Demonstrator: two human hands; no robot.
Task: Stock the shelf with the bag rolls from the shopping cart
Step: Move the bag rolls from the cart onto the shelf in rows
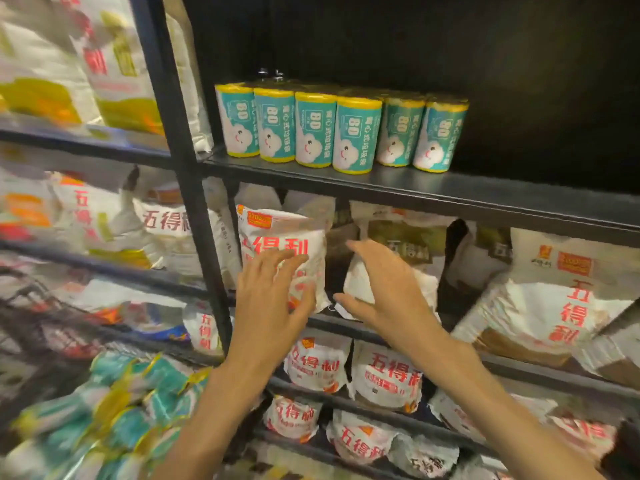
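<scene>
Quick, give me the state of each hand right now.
Left hand: open, fingers spread, holding nothing.
Right hand: open, fingers straight, holding nothing.

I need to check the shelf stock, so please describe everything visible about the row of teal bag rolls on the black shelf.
The row of teal bag rolls with yellow ends shows six across the front, with more behind. Each glossy wrapper bears a white cloud face and "80". They stand upright, side by side, on the left part of the black metal shelf; the right part is bare. Neither hand touches them.
</scene>
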